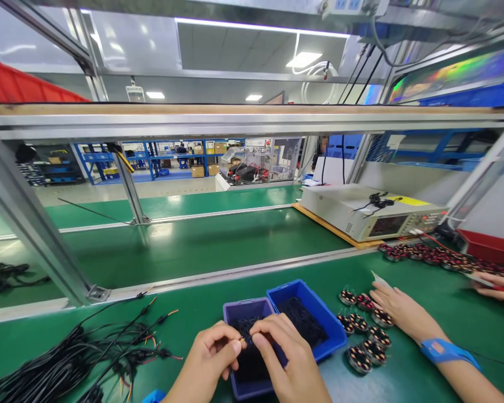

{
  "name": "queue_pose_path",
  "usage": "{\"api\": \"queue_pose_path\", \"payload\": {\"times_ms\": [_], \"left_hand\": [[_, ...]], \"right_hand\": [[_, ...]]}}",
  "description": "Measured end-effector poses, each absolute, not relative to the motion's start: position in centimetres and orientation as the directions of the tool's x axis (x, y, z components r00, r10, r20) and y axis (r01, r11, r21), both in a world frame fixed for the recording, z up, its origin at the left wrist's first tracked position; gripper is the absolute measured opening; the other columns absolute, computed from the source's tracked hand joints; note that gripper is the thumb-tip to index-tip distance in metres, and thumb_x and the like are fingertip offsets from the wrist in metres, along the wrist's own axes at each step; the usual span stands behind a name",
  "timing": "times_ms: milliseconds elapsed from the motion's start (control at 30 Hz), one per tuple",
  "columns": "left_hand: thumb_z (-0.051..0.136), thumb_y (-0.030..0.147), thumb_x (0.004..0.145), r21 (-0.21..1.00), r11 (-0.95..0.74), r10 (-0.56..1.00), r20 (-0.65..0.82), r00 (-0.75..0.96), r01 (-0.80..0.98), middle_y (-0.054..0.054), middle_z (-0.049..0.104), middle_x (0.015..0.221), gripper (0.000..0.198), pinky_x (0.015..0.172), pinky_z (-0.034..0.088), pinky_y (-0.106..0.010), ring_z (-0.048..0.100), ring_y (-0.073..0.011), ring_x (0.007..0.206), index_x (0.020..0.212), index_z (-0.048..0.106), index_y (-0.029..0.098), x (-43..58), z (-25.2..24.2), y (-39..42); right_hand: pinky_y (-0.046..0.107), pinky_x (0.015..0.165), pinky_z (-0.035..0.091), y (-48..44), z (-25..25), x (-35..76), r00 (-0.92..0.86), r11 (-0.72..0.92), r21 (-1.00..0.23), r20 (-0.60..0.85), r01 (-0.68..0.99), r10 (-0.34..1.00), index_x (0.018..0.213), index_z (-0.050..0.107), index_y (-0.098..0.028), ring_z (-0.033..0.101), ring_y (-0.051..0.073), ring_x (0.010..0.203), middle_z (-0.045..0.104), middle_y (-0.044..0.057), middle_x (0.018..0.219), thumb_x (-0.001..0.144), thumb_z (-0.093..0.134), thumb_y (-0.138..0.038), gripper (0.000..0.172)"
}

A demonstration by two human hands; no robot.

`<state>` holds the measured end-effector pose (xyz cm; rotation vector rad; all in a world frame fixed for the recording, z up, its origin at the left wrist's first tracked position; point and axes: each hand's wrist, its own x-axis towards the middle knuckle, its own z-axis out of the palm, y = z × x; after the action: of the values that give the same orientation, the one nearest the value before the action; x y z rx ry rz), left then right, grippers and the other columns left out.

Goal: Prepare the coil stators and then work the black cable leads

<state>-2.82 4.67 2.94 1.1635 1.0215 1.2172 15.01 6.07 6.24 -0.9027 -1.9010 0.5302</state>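
Note:
My left hand (pixel 212 358) and my right hand (pixel 283 355) meet over a purple-blue bin (pixel 247 308), both closed in a pinch. A small yellow-orange wire-like piece (pixel 242 339) shows at the fingertips of my left hand. Whatever sits between the fingers of my right hand is covered by them. Dark, thin small parts (pixel 252 366) fill the bin below, partly hidden by the hands. Against its right side stands a blue bin (pixel 338 336) with more black small pieces (pixel 300 322). Left of my hands lies a bundle of black cables (pixel 59 350) with red and yellow wire ends.
At right, a co-worker's hand (pixel 392 305) with a blue wristband touches round copper-wound parts (pixel 359 358); their other hand (pixel 498 285) holds a red-handled tool. Behind stand a grey instrument (pixel 340 207) and a red tray (pixel 491 246). A metal frame post (pixel 29 207) rises at left.

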Motion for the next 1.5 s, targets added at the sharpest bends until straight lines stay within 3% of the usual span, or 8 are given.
{"api": "queue_pose_path", "payload": {"times_ms": [400, 700, 933, 1167, 1500], "left_hand": [[0.076, 0.065, 0.075, 0.990, -0.007, 0.997, 0.018, 0.081, -0.139, -0.002, 0.058, 0.075, 0.051, 0.043, 0.037, -0.018, 0.056, -0.0109, 0.056, 0.072, 0.071, 0.015, -2.5, 3.4, 4.5], [0.079, 0.067, 0.070, 0.990, -0.013, 0.994, 0.027, 0.104, -0.137, -0.002, 0.058, 0.076, 0.053, 0.043, 0.040, -0.018, 0.057, -0.0109, 0.055, 0.075, 0.074, 0.014, -2.8, 2.6, 4.9], [0.084, 0.065, 0.065, 0.978, 0.052, 0.992, -0.028, 0.120, -0.200, -0.002, 0.060, 0.065, 0.052, 0.046, 0.045, -0.020, 0.060, -0.0134, 0.055, 0.069, 0.074, 0.013, -3.0, 2.3, 5.2], [0.084, 0.063, 0.066, 0.976, 0.104, 0.982, -0.071, 0.175, -0.191, -0.002, 0.061, 0.071, 0.052, 0.045, 0.044, -0.020, 0.061, -0.0131, 0.054, 0.069, 0.072, 0.013, -3.0, 3.2, 4.6], [0.084, 0.061, 0.067, 0.985, 0.084, 0.984, -0.058, 0.165, -0.150, -0.002, 0.061, 0.077, 0.049, 0.046, 0.045, -0.020, 0.062, -0.0112, 0.054, 0.070, 0.074, 0.014, -3.0, 3.6, 4.2]], "right_hand": [[0.031, 0.082, 0.049, 6.2, 6.4, 14.9, -0.320, 0.715, -0.580, 0.642, 0.391, 0.696, 0.092, 0.061, -0.025, 0.064, 0.019, 0.078, 0.068, 0.000, 0.084, 0.100, 0.051, -0.014, 0.017], [0.027, 0.071, 0.053, 6.6, 5.5, 14.9, -0.331, 0.757, -0.514, 0.689, 0.404, 0.645, 0.089, 0.062, -0.024, 0.065, 0.019, 0.073, 0.069, 0.001, 0.079, 0.099, 0.051, -0.015, 0.018], [0.028, 0.068, 0.057, 7.2, 5.6, 15.4, -0.469, 0.838, -0.411, 0.697, 0.357, 0.542, 0.097, 0.070, -0.024, 0.068, 0.021, 0.078, 0.072, 0.005, 0.083, 0.098, 0.053, -0.014, 0.020], [0.031, 0.077, 0.059, 6.8, 6.2, 15.8, -0.329, 0.702, -0.637, 0.621, 0.317, 0.712, 0.095, 0.072, -0.024, 0.070, 0.021, 0.079, 0.075, 0.006, 0.084, 0.101, 0.053, -0.025, 0.020], [0.030, 0.073, 0.059, 6.6, 6.5, 15.4, -0.346, 0.714, -0.649, 0.627, 0.264, 0.698, 0.091, 0.073, -0.024, 0.070, 0.020, 0.077, 0.076, 0.004, 0.082, 0.101, 0.055, -0.026, 0.021]]}}
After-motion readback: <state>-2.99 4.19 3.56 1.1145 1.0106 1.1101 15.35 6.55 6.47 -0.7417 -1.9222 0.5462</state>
